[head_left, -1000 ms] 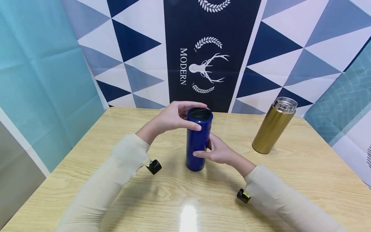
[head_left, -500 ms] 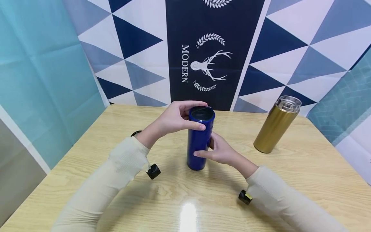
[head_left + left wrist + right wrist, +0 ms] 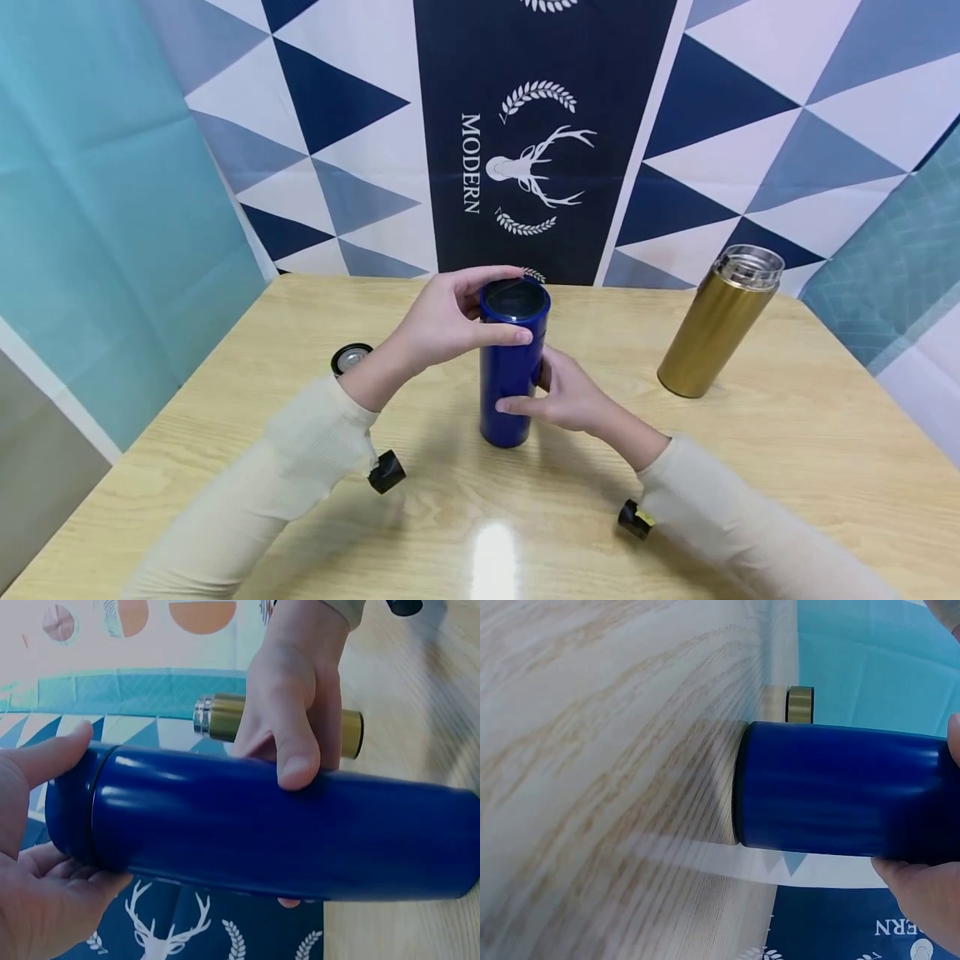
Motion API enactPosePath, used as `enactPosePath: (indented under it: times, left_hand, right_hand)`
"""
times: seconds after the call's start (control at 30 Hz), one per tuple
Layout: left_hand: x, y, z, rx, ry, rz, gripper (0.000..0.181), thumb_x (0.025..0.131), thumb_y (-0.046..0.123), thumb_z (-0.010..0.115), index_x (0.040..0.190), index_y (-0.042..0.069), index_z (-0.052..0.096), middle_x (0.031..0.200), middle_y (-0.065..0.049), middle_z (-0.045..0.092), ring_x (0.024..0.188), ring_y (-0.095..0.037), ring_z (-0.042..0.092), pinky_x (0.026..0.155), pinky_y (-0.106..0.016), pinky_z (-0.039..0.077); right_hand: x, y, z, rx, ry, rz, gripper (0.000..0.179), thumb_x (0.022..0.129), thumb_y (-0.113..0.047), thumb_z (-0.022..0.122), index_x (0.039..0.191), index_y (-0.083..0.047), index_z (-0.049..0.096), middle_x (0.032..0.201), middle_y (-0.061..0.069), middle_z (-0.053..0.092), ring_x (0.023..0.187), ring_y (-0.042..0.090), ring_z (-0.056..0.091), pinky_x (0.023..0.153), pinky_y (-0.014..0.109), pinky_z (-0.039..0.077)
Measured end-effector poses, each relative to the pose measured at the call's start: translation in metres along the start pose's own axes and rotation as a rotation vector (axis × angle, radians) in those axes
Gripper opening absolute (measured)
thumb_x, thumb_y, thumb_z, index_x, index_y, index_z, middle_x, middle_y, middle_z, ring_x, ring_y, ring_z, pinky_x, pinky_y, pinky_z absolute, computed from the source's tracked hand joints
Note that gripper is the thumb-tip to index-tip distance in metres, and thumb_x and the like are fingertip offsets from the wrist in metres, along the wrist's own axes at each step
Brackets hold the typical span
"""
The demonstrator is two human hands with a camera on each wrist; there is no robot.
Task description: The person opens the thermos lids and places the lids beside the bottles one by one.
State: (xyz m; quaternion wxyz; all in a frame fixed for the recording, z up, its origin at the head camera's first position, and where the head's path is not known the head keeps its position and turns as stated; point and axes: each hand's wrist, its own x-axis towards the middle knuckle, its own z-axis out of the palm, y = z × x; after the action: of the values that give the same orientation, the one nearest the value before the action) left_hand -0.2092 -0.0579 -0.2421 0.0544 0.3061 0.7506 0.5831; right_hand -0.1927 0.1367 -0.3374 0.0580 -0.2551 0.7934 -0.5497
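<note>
A blue thermos bottle point(image 3: 504, 375) stands upright on the table, its lid point(image 3: 516, 300) black on top. My left hand point(image 3: 447, 325) grips that lid from the left, thumb across the front and fingers behind. Lower down, my right hand point(image 3: 566, 396) holds the bottle's body from the right, with the thumb in front. In the left wrist view a thin dark seam point(image 3: 96, 802) separates lid and body. The bottle's base point(image 3: 744, 784) meets the tabletop in the right wrist view. Fingers behind the bottle are mostly hidden.
At the right stands a gold thermos bottle point(image 3: 708, 329) with its clear-and-metal neck uncovered. Behind my left wrist lies a round lid point(image 3: 350, 358), partly hidden, its inside facing up. A patterned cloth point(image 3: 360, 192) hangs along the table's back edge.
My left thumb has shifted a little rightward across the lid's front, and the left wrist sits slightly lower. The round lid behind it has come into view. My right hand keeps its hold.
</note>
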Motion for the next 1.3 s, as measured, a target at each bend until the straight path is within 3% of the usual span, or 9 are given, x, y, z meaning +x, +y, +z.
enactPosePath:
  times: [0.4, 0.7, 0.83, 0.9, 1.0, 1.17, 1.3]
  left_hand:
    - [-0.01, 0.007, 0.012, 0.138, 0.142, -0.001, 0.063, 0.075, 0.017, 0.082, 0.133, 0.013, 0.057, 0.125, -0.009, 0.066, 0.109, -0.02, 0.067, 0.097, -0.033, 0.053]
    - [-0.015, 0.012, 0.028, 0.233, 0.303, -0.015, 0.065, 0.072, 0.023, 0.084, 0.131, 0.012, 0.059, 0.121, -0.007, 0.068, 0.103, -0.019, 0.07, 0.087, -0.03, 0.057]
    - [-0.016, 0.008, 0.028, 0.255, 0.3, 0.001, 0.065, 0.073, 0.027, 0.084, 0.131, 0.014, 0.058, 0.123, -0.005, 0.067, 0.108, -0.019, 0.068, 0.092, -0.032, 0.056]
    - [-0.016, 0.006, 0.023, 0.22, 0.255, -0.007, 0.063, 0.075, 0.026, 0.082, 0.132, 0.016, 0.056, 0.126, -0.003, 0.065, 0.114, -0.019, 0.065, 0.099, -0.035, 0.052]
    - [-0.013, 0.001, 0.01, 0.113, 0.132, -0.001, 0.066, 0.079, 0.02, 0.079, 0.137, 0.015, 0.049, 0.135, -0.004, 0.059, 0.126, -0.019, 0.057, 0.11, -0.037, 0.043]
    - [0.01, -0.013, -0.024, -0.091, -0.198, 0.075, 0.09, 0.073, 0.036, 0.083, 0.145, 0.007, 0.037, 0.148, -0.013, 0.047, 0.139, -0.024, 0.044, 0.118, -0.04, 0.032]
    - [0.033, -0.023, -0.045, -0.228, -0.458, 0.054, 0.11, 0.063, 0.044, 0.086, 0.148, 0.002, 0.031, 0.153, -0.018, 0.037, 0.143, -0.027, 0.038, 0.12, -0.044, 0.027]
  right_hand:
    - [0.0, -0.002, 0.003, 0.02, 0.011, -0.032, 0.072, 0.076, -0.004, 0.078, 0.138, -0.005, 0.043, 0.131, 0.017, 0.059, 0.116, 0.031, 0.062, 0.099, 0.034, 0.052]
    - [-0.002, -0.002, 0.004, -0.021, 0.023, -0.027, 0.071, 0.078, -0.008, 0.078, 0.139, -0.007, 0.042, 0.132, 0.016, 0.059, 0.117, 0.03, 0.062, 0.1, 0.04, 0.051]
    - [-0.003, -0.001, 0.004, -0.007, 0.023, -0.04, 0.069, 0.077, -0.007, 0.078, 0.138, -0.005, 0.043, 0.13, 0.017, 0.06, 0.115, 0.031, 0.063, 0.098, 0.036, 0.052]
    - [-0.004, -0.001, 0.005, 0.006, 0.012, -0.041, 0.069, 0.077, -0.007, 0.078, 0.137, -0.004, 0.044, 0.129, 0.018, 0.06, 0.114, 0.03, 0.063, 0.097, 0.031, 0.053]
    - [-0.005, -0.001, 0.005, 0.011, 0.0, -0.034, 0.068, 0.077, -0.007, 0.078, 0.136, -0.003, 0.044, 0.128, 0.019, 0.06, 0.113, 0.03, 0.063, 0.096, 0.027, 0.052]
    - [-0.007, -0.004, 0.001, -0.004, 0.005, -0.016, 0.069, 0.077, -0.008, 0.078, 0.137, -0.003, 0.043, 0.129, 0.019, 0.06, 0.113, 0.03, 0.063, 0.097, 0.032, 0.052]
    - [-0.008, -0.006, 0.0, 0.004, -0.002, -0.023, 0.069, 0.078, -0.008, 0.078, 0.137, 0.0, 0.043, 0.128, 0.021, 0.06, 0.112, 0.03, 0.063, 0.097, 0.037, 0.052]
